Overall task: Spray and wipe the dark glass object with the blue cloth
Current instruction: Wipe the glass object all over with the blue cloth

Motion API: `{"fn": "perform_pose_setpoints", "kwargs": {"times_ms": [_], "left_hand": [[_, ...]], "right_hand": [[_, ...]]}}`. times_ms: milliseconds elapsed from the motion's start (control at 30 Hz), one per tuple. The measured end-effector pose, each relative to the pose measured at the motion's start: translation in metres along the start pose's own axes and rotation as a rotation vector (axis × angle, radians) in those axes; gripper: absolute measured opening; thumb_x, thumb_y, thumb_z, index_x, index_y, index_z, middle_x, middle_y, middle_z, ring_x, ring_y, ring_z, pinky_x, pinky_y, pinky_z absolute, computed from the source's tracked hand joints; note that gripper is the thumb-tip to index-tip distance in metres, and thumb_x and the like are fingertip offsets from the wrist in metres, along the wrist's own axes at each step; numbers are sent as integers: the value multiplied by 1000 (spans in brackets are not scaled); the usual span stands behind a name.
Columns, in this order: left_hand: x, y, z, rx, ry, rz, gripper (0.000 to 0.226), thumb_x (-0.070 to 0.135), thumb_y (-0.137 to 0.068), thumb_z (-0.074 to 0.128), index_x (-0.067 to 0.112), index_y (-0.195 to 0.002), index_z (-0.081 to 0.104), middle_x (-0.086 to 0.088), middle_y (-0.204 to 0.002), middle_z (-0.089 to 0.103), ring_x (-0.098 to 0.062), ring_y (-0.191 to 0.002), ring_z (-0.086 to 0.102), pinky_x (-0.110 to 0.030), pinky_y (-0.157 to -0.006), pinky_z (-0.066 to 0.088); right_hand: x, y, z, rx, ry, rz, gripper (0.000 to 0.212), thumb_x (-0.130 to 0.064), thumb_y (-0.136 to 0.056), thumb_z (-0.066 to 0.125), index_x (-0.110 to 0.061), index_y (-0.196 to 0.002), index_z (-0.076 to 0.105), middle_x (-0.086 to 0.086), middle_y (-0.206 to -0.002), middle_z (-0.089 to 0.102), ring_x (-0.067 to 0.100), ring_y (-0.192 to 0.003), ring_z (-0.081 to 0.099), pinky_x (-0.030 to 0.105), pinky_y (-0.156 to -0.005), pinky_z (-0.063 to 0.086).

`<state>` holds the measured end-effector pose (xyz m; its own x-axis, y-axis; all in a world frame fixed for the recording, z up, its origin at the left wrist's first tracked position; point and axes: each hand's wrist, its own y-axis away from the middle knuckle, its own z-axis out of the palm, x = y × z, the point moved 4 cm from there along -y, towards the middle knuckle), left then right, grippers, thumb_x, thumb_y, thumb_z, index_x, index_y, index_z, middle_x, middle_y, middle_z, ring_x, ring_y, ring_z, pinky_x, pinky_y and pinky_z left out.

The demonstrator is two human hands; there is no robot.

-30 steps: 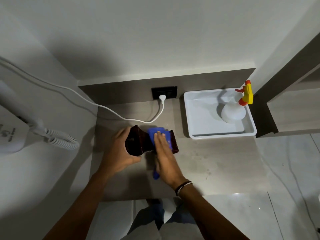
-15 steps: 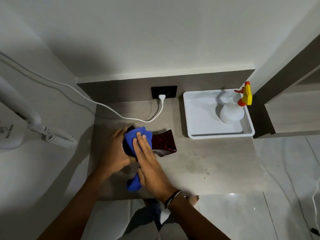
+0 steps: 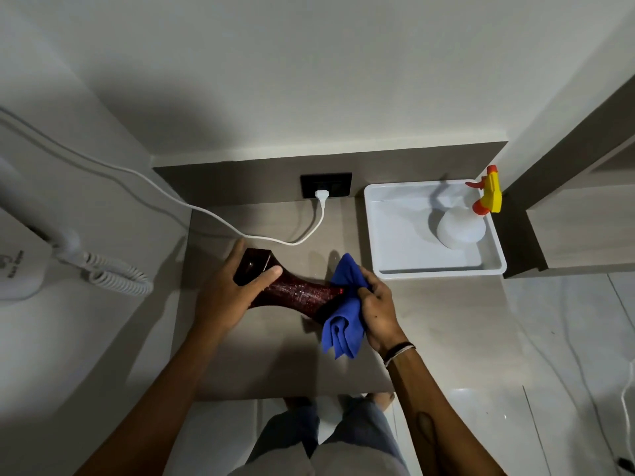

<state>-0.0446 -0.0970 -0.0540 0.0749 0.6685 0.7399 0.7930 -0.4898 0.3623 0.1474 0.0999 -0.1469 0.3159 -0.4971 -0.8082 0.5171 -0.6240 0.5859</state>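
Tabletop (image 3: 429, 324): grey slab in a wall corner; it carries everything I am working with, and I read the job as mid-wipe, spraying already done.
Tray (image 3: 388, 235): white, shallow, at the far right corner, well apart from my hands. Only the bottle sits in it; the rest of its floor is bare. I judge it is there to catch drips and keep the sprayer out of the wiping path.
Bottle (image 3: 460, 230): white body, yellow and orange trigger head, standing in the tray's right side near the wall, untouched.
Glass (image 3: 295, 293): dark red, speckled, narrow in the waist and flared at both ends. It lies on its side at the middle of the tabletop, long axis running left to right, so its flank is open to the cloth.
Left hand (image 3: 226, 297): closed round the glass's left end, thumb over the top. I take this as bracing, to stop it rolling under the wiping pressure.
Right hand (image 3: 378, 307): closed on the cloth, pressing it against the glass's right end.
Cloth (image 3: 343, 317): blue, bunched, wrapped about that right end, loose folds hanging toward me.
Cable (image 3: 240, 228): white, running from the wall socket behind the glass, clear of both hands.
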Motion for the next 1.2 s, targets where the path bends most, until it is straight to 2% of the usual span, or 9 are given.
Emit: {"fn": "perform_pose_setpoints", "kwargs": {"times_ms": [100,233,433,567,633,700,900,1067,1200], "left_hand": [[2,3,-1,-123,-152,21,119,100,-65,60,51,-166,22,2,-165,51,-22,-149,51,-53,-122,44],[-2,11,-3,-237,-292,62,148,79,-46,94,47,-168,16,0,-164,41,-22,-149,44,-52,-121,44],[2,8,-1,11,-358,297,101,28,-53,102,20,-143,56,-3,-142,60,-25,-132,57,-47,-108,52],[4,8,12,53,-338,315,98,31,-55,97,19,-144,59,-7,-141,63,-31,-128,62,-51,-104,55],[4,8,18,72,-299,335,90,35,-57,91,14,-140,64,-10,-137,68,-32,-125,66,-47,-108,53],[-3,7,17,92,-316,305,97,33,-53,96,9,-141,63,-14,-137,67,-35,-124,66,-45,-107,52],[-7,12,14,116,-323,275,110,26,-51,104,12,-150,56,-10,-145,59,-36,-130,60,-50,-102,57],[1,9,15,111,-328,288,102,24,-53,99,13,-146,59,-13,-140,62,-40,-126,62,-46,-101,53],[-3,7,7,133,-401,301,110,26,-50,103,13,-149,57,-13,-143,61,-41,-127,60,-50,-102,55]], "right_hand": [[-4,-6,10,26,-44,-12,57,18,-100,35,-5,-144,61,18,-139,69,39,-132,65,52,-120,49],[-17,-19,14,16,15,-103,61,19,-98,35,-7,-149,58,14,-146,66,32,-136,63,53,-123,45],[-38,14,21,44,454,-486,75,23,-94,42,-4,-164,34,8,-170,39,21,-155,42,36,-132,31],[-36,60,70,-234,699,-724,53,-10,-112,43,-27,-163,42,-25,-139,65,-5,-109,71,10,-93,56],[-25,83,94,-337,822,-910,73,-2,-104,41,-24,-170,21,0,-170,42,15,-154,47,25,-123,42],[-9,77,94,-298,986,-1009,97,14,-90,51,-14,-170,3,11,-181,4,25,-168,6,41,-136,18],[2,37,45,-131,1121,-624,101,17,-95,54,-16,-170,-7,1,-176,-23,22,-166,-17,47,-137,10],[3,86,110,-291,851,-831,98,6,-96,45,-25,-168,-13,5,-181,-9,23,-168,-4,47,-136,9],[7,50,64,-266,1031,-772,94,14,-91,38,-17,-170,-2,1,-177,-18,21,-167,-9,46,-137,10]]}}
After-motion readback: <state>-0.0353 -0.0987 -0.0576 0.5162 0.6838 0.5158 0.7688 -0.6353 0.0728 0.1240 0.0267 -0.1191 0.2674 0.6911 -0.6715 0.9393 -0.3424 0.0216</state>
